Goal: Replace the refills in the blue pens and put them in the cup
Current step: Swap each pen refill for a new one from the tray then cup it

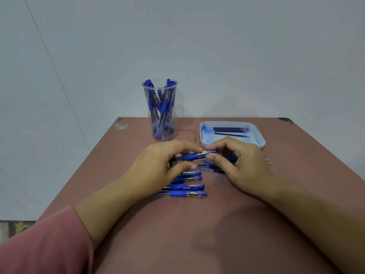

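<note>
Your left hand (158, 163) grips the blue pen (190, 156) by its rubber grip while your right hand (237, 163) pinches its silver-collared tip end; you hold it level above the brown surface (217, 224). Four more capped pens (185, 187) lie in a row just below. The clear cup (160, 109), upright behind your left hand, is full of blue pens, and dark refills (230, 130) lie in the pale tray (203, 135).

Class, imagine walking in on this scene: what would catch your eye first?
Two hands meet at mid-table, the left hand and right hand together gripping a blue pen. Behind them stands a clear cup crammed with pens, and to its right a pale tray holding refills.
</note>
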### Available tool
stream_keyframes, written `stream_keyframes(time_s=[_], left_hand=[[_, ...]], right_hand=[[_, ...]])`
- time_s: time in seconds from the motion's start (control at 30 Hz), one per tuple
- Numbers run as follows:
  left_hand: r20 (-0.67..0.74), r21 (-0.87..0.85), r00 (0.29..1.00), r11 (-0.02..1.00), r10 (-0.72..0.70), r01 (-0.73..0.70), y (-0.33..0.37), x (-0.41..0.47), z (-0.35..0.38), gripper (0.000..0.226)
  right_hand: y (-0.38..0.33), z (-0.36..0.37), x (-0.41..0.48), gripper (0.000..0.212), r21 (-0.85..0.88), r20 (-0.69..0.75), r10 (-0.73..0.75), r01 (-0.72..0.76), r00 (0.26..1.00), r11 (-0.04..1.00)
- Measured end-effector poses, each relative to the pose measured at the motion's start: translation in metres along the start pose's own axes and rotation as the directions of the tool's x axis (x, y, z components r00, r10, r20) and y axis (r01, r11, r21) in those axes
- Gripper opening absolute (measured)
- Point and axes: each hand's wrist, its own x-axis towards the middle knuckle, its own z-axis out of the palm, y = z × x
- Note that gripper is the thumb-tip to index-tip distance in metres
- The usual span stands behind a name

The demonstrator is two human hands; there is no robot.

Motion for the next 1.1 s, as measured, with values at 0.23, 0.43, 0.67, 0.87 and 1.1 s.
stream_keyframes(time_s=[0.23, 0.43, 0.67, 0.87, 1.1], left_hand=[[0.059, -0.075, 0.997, 0.996, -0.039, 0.044, -0.002, 0.005, -0.002, 0.025], [0.131, -0.133, 0.989, 0.987, -0.067, 0.085, -0.002, 0.001, -0.007, 0.034], [0.033, 0.019, 0.994, 0.994, -0.106, 0.105, -0.014, 0.002, -0.015, 0.027], [0.020, 0.075, 1.000, 0.997, -0.018, 0.016, -0.014, -0.001, -0.021, 0.037], [0.046, 0.089, 0.999, 0.996, 0.024, -0.028, -0.012, -0.002, -0.023, 0.034]], right_hand=[[-0.003, 0.000, 0.001, 0.013, -0.021, -0.019, 0.021, -0.021, 1.000, 1.000], [-0.001, -0.004, 0.000, 0.008, -0.092, -0.028, 0.019, -0.022, 0.999, 0.996], [-0.003, -0.024, -0.003, 0.008, -0.091, 0.112, 0.145, -0.136, 0.983, 0.987], [0.002, -0.036, -0.009, 0.019, -0.180, 0.320, 0.163, -0.109, 0.933, 0.978], [0.005, -0.030, -0.008, 0.022, -0.303, 0.420, 0.105, 0.031, 0.901, 0.952]])
